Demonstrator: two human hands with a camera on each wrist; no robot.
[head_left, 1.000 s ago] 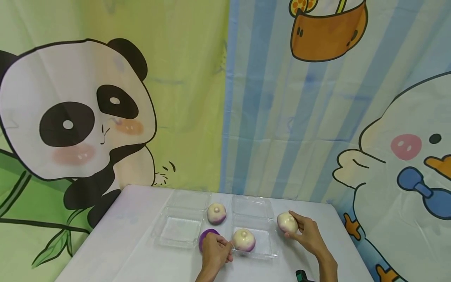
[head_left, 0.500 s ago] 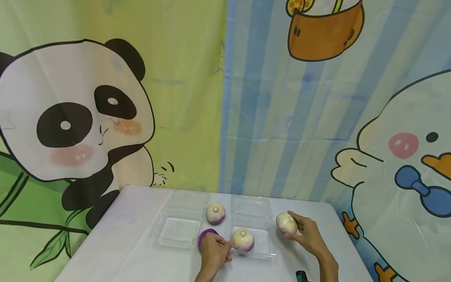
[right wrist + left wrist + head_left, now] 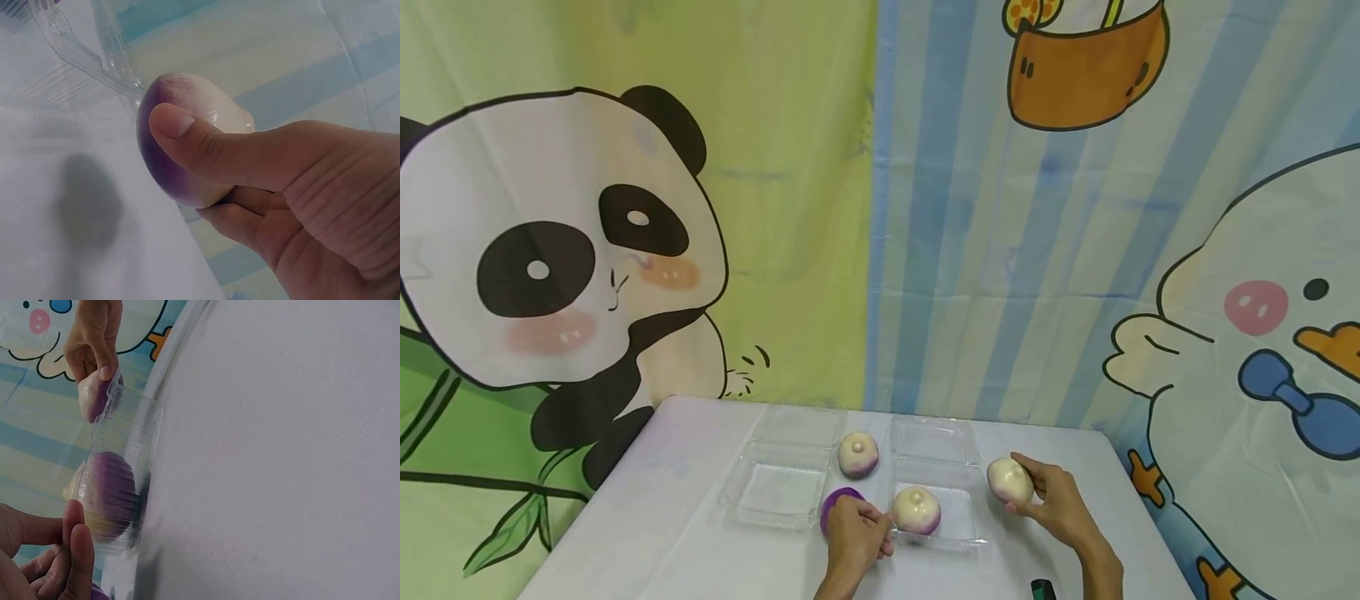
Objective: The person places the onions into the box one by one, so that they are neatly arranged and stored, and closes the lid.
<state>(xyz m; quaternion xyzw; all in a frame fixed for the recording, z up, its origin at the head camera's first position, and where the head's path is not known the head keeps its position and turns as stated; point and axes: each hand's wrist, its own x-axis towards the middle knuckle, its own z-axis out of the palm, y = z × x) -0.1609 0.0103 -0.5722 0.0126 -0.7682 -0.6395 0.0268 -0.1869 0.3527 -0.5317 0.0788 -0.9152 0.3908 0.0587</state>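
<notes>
In the head view my right hand (image 3: 1056, 500) grips a cream-and-purple, turnip-like round thing (image 3: 1009, 480) beside the right edge of a clear plastic box (image 3: 958, 517). The right wrist view has the thumb across the purple side of this turnip-like thing (image 3: 172, 150), fingers behind. My left hand (image 3: 856, 537) pinches the box's near left corner between thumb and fingertip; the left wrist view shows that hand (image 3: 53, 550) at the rim. Inside the box, on its left, sits a second such thing (image 3: 916, 510), nub up. A purple round thing (image 3: 835, 504) is partly hidden behind my left hand.
A second clear plastic box (image 3: 778, 492) lies open to the left, its lid (image 3: 801, 427) folded back. Between the boxes stands another turnip-like thing (image 3: 858, 454). A dark green-and-black object (image 3: 1042, 590) is at the near edge of the white table (image 3: 700, 500).
The head view has shifted slightly. Both hands keep nearly the same place and hold; the right hand's turnip-like thing sits marginally lower.
</notes>
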